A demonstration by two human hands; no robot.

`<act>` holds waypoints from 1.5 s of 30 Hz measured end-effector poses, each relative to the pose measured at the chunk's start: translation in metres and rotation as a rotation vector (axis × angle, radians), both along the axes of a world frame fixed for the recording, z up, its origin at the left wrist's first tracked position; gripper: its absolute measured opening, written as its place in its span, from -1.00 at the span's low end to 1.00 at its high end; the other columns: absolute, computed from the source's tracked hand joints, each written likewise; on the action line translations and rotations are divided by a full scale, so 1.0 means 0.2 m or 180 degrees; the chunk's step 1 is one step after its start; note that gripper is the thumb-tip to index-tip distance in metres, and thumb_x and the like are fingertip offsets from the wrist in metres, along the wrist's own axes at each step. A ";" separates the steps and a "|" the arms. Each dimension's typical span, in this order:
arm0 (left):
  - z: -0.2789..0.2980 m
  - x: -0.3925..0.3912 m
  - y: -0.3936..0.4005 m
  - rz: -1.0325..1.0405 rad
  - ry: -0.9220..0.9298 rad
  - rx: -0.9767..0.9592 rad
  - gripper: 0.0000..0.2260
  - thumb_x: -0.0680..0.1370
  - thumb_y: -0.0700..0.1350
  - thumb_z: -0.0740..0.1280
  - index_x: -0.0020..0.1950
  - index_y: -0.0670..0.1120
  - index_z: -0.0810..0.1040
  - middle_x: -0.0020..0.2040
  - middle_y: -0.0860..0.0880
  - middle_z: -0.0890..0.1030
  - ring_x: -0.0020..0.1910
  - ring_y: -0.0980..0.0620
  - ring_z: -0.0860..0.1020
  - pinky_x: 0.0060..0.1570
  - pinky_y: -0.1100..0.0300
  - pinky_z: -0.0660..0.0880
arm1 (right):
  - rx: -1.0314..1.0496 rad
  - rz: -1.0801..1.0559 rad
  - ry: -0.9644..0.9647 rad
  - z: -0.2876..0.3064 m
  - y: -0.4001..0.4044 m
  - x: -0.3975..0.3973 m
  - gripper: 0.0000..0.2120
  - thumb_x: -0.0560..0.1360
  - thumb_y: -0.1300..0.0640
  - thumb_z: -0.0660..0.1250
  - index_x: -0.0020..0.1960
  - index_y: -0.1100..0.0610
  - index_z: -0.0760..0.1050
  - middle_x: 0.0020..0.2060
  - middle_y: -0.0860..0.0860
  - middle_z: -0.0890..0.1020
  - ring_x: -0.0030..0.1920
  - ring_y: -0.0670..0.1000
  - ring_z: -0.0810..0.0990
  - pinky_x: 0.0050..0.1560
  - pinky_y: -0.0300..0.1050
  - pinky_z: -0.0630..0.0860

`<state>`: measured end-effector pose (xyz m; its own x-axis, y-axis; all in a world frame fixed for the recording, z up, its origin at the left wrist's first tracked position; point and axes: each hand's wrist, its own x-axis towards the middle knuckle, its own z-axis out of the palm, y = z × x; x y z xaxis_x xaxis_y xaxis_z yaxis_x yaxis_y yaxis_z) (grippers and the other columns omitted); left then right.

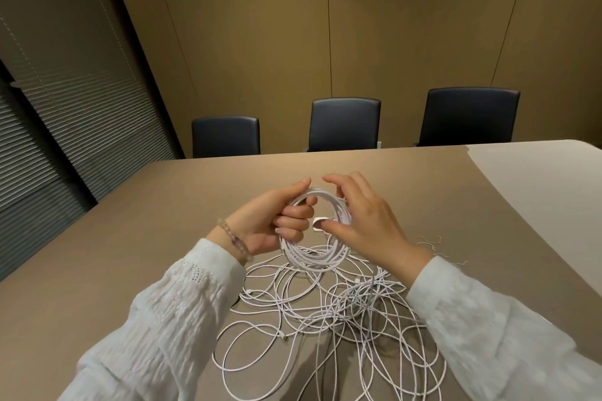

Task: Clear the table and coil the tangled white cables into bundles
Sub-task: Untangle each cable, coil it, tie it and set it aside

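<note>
Coiling in progress: one white cable wound into a ring above a still-tangled heap.

The table (130, 238) carries a loose tangle of white cables (342, 319) spread near the person's edge, judged to be most of the work left. Above it, a partly wound coil (317, 231) is held upright, its lower arc hanging just over the tangle. The left hand (277, 225) grips the coil's left side, fingers curled round the gathered turns. The right hand (365, 221) is at the coil's right side, fingers loosely bent, thumb and forefinger apparently pinching a strand. The next move probably calls for drawing slack free of the heap without snagging, then laying another turn.
</note>
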<state>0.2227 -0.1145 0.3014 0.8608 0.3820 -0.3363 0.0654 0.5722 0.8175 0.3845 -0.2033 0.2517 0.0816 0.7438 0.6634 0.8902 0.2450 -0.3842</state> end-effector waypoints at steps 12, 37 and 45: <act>0.07 -0.16 0.22 0.1192 -0.0298 0.0695 -0.69 0.64 0.04 0.17 -0.24 -0.08 0.36 -0.53 0.10 0.20 -0.63 0.19 0.15 -0.62 0.38 0.05 | -0.1366 0.0376 0.2520 -0.20 0.01 0.17 -0.73 0.58 0.10 0.26 -0.26 0.14 0.54 -0.54 -0.01 0.41 -0.49 -0.01 0.33 -0.38 -0.13 0.28; -0.10 -0.06 0.15 0.2128 0.0744 0.2943 -0.71 0.65 0.06 0.20 -0.15 -0.10 0.50 -0.39 0.00 0.42 -0.44 0.07 0.37 -0.47 0.27 0.38 | -0.0876 0.0167 -0.0084 0.12 -0.06 -0.18 -0.83 0.56 -0.10 0.24 0.00 -0.03 0.51 -0.11 -0.10 0.65 -0.07 0.02 0.57 -0.09 -0.11 0.39; -0.07 0.04 -0.06 0.0863 0.0809 0.1967 -0.69 0.62 -0.21 0.13 -0.32 -0.10 0.41 -0.56 0.01 0.32 -0.63 0.09 0.27 -0.59 0.29 0.21 | -0.0679 0.0050 -0.0015 0.18 0.00 -0.18 -0.88 0.49 -0.07 0.33 -0.07 -0.04 0.53 -0.13 -0.10 0.64 -0.07 0.02 0.56 -0.12 -0.12 0.39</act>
<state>0.2307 -0.1267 0.2867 0.6325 0.7563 -0.1670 0.2178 0.0333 0.9754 0.3492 -0.2031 0.2870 0.0661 0.8685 0.4912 0.8888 0.1725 -0.4245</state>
